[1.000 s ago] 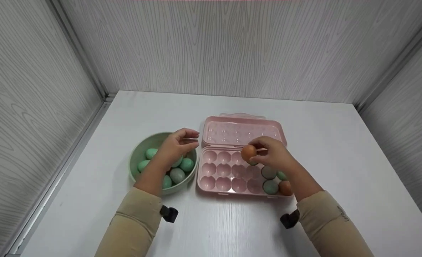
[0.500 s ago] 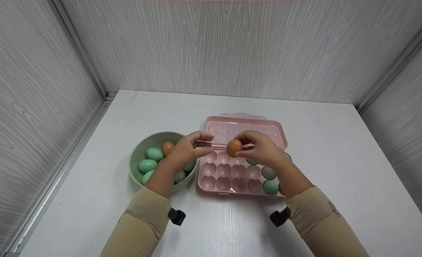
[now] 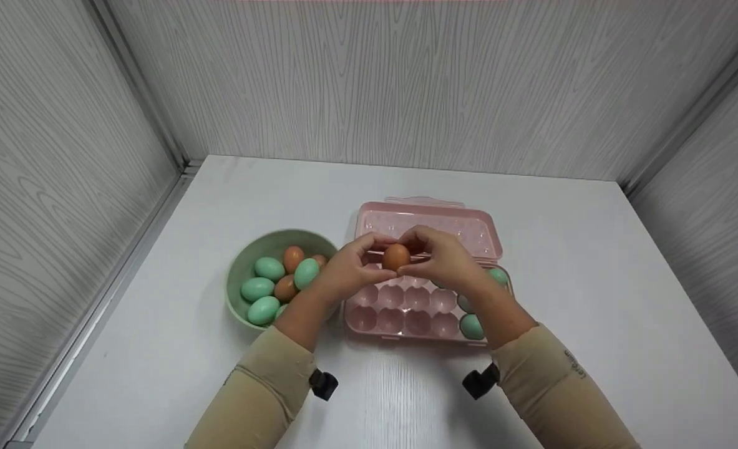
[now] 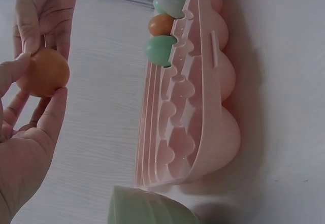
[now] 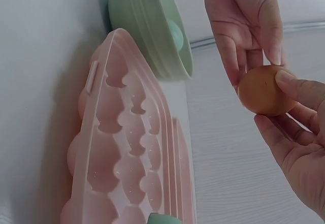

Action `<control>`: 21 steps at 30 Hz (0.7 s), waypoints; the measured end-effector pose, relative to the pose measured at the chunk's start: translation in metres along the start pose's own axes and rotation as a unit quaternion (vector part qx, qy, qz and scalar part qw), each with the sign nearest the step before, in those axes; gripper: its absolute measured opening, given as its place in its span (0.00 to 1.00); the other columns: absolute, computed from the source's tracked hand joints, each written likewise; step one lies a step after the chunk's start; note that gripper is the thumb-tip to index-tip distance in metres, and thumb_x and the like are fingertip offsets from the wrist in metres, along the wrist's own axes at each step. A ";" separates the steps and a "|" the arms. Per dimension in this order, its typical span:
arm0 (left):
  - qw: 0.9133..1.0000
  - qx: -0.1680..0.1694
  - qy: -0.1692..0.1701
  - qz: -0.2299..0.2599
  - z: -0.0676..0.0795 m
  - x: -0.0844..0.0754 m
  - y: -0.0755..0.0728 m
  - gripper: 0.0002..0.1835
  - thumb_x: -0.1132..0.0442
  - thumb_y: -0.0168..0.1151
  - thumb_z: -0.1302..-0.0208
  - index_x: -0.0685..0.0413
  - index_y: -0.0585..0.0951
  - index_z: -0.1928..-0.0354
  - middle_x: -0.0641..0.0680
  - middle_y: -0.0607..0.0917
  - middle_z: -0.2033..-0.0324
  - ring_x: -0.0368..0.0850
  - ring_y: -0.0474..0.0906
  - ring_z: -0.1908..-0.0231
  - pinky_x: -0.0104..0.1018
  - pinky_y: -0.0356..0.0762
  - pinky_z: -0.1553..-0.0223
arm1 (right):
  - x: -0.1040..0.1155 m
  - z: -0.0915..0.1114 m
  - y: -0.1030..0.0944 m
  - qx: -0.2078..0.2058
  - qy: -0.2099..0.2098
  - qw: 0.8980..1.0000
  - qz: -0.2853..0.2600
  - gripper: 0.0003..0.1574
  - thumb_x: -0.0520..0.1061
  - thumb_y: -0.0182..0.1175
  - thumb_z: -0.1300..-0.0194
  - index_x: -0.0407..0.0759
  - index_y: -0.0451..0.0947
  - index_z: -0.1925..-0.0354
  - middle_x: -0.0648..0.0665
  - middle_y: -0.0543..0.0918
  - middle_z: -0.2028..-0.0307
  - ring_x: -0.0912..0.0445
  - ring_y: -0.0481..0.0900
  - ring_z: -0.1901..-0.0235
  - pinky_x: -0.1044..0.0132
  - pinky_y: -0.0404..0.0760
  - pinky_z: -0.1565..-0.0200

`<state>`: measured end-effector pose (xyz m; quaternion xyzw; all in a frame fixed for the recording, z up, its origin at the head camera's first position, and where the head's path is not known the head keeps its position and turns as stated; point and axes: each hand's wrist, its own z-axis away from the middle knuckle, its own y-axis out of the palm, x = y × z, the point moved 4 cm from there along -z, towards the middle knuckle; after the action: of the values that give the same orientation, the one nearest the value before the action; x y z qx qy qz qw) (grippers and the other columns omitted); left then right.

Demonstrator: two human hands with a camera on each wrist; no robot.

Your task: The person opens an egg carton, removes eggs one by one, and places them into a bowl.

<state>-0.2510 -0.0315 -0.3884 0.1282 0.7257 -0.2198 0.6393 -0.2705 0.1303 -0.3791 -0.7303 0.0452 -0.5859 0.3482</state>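
Centre of the frame: I observe one brown egg [image 3: 397, 257], held clear of the open egg box [image 3: 391, 320]. Left hand [image 3: 351, 268] and right hand [image 3: 441, 262] both pinch it, thumbs opposing fingers, apparently for steadiness. The bowl [image 3: 287, 237], left of centre, presumably stands there for easy reach.

A white table [image 3: 562, 249] carried a green bowl [image 3: 242, 262] toward its left edge and, just beside that on the right-edge side, an open pink egg carton [image 3: 391, 320], lid [image 3: 462, 227] toward the far edge.
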 end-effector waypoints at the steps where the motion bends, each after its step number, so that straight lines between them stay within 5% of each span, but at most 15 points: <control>1: 1.000 -0.001 0.003 0.003 -0.002 0.004 0.000 0.26 0.67 0.65 0.45 0.58 0.69 0.43 0.55 0.73 0.46 0.50 0.71 0.47 0.35 0.74 0.50 | 0.000 0.000 0.000 0.000 -0.002 1.000 -0.005 0.22 0.42 0.70 0.51 0.48 0.74 0.57 0.49 0.79 0.60 0.55 0.77 0.56 0.64 0.78 0.54; 5: 1.000 -0.009 0.006 0.009 -0.008 0.020 0.001 0.28 0.64 0.67 0.47 0.53 0.70 0.44 0.53 0.73 0.47 0.48 0.73 0.50 0.36 0.75 0.51 | -0.001 0.000 0.003 0.003 0.003 1.000 -0.010 0.22 0.41 0.70 0.51 0.48 0.74 0.57 0.49 0.78 0.59 0.55 0.77 0.56 0.65 0.78 0.54; 12: 1.000 -0.022 -0.003 -0.016 -0.007 0.025 -0.002 0.28 0.57 0.70 0.51 0.47 0.73 0.46 0.50 0.75 0.50 0.45 0.76 0.53 0.35 0.75 0.52 | -0.003 0.000 0.006 0.023 0.019 0.999 -0.027 0.21 0.43 0.68 0.48 0.48 0.75 0.54 0.49 0.79 0.57 0.56 0.76 0.54 0.64 0.77 0.53; 21: 0.999 -0.018 -0.007 -0.037 -0.001 0.021 -0.012 0.26 0.57 0.69 0.49 0.47 0.75 0.46 0.49 0.77 0.52 0.45 0.74 0.54 0.36 0.74 0.53 | -0.001 -0.001 0.005 0.039 -0.036 0.997 -0.051 0.20 0.42 0.65 0.45 0.43 0.76 0.53 0.47 0.79 0.56 0.55 0.77 0.53 0.60 0.74 0.48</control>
<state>-0.2604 -0.0434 -0.4072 0.0887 0.7294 -0.2312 0.6376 -0.2703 0.1263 -0.3821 -0.7380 -0.0279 -0.5779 0.3473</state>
